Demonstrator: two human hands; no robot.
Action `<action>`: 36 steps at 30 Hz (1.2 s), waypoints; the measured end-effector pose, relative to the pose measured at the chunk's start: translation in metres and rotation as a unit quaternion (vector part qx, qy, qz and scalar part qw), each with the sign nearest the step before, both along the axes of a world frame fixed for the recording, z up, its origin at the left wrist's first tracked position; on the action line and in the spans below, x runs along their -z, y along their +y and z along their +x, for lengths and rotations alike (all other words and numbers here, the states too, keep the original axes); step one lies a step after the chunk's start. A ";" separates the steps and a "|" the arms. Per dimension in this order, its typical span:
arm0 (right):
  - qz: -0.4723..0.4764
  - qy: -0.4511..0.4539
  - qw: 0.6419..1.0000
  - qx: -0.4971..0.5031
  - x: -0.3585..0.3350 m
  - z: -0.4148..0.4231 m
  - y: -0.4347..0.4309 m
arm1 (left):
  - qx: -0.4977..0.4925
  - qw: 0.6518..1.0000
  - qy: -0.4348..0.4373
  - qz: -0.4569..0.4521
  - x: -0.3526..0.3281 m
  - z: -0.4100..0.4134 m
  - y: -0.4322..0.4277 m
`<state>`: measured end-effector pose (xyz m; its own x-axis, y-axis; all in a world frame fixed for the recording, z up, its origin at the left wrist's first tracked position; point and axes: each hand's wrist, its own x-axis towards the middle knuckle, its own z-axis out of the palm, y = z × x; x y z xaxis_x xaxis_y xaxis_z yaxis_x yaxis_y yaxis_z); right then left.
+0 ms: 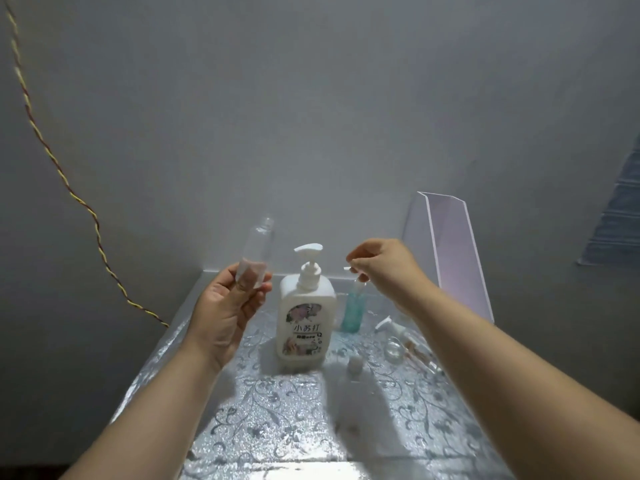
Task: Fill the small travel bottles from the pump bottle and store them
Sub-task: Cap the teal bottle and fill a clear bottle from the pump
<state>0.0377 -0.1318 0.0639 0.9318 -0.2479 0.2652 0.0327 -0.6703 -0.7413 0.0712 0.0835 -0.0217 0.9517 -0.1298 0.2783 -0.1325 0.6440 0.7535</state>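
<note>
Head view: the left hand (228, 306) is raised left of the pump bottle (306, 313), palm toward the camera. Its fingers and thumb curl round the base of a clear bottle (258, 251), held upright. Being see-through and empty, that bottle should be light, thin-walled and slick. A hold round the lower body suits it, firm without squeezing.

The right hand (381, 268) hangs above a teal bottle (351, 311) just right of the pump bottle. Its wrist is bent down and its fingertips pinch something small and white, probably a cap (347, 268).

The pump bottle stands mid-table (277, 410).
</note>
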 end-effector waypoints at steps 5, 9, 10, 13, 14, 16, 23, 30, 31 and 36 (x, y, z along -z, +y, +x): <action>-0.156 0.171 0.970 -0.076 0.036 -0.022 -0.008 | 0.024 1.000 0.017 0.007 0.020 -0.024 -0.009; -0.254 0.248 0.929 -0.102 0.062 -0.026 -0.008 | 0.043 0.998 0.039 0.011 0.027 -0.040 -0.022; -0.285 0.249 0.920 -0.100 0.066 -0.026 -0.008 | 0.052 0.998 0.047 0.008 0.028 -0.043 -0.026; -0.349 0.226 0.904 -0.100 0.078 -0.030 -0.008 | 0.078 0.994 0.077 -0.007 0.032 -0.052 -0.035; -0.353 0.219 0.904 -0.101 0.081 -0.031 -0.009 | 0.085 0.993 0.082 -0.010 0.033 -0.055 -0.039; -0.352 0.208 0.907 -0.095 0.087 -0.030 -0.011 | 0.103 0.990 0.091 -0.011 0.034 -0.061 -0.045; 0.046 0.052 0.989 -0.132 0.030 -0.035 -0.029 | 0.114 0.985 0.119 0.048 0.046 -0.073 -0.062; 0.021 0.056 0.957 -0.284 -0.008 -0.047 -0.024 | 0.090 0.983 0.105 0.123 0.049 -0.079 -0.068; -0.020 0.057 0.958 -0.281 -0.010 -0.047 -0.022 | 0.089 0.983 0.106 0.124 0.049 -0.080 -0.067; -0.136 0.043 0.955 -0.259 -0.019 -0.048 -0.017 | 0.084 0.984 0.107 0.118 0.048 -0.081 -0.065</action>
<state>-0.0105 -0.1487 0.0827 0.9322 0.3195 0.1702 0.3584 -0.7487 -0.5576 -0.0097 0.0188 -0.0700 0.9447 -0.3275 0.0174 0.1388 0.4473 0.8835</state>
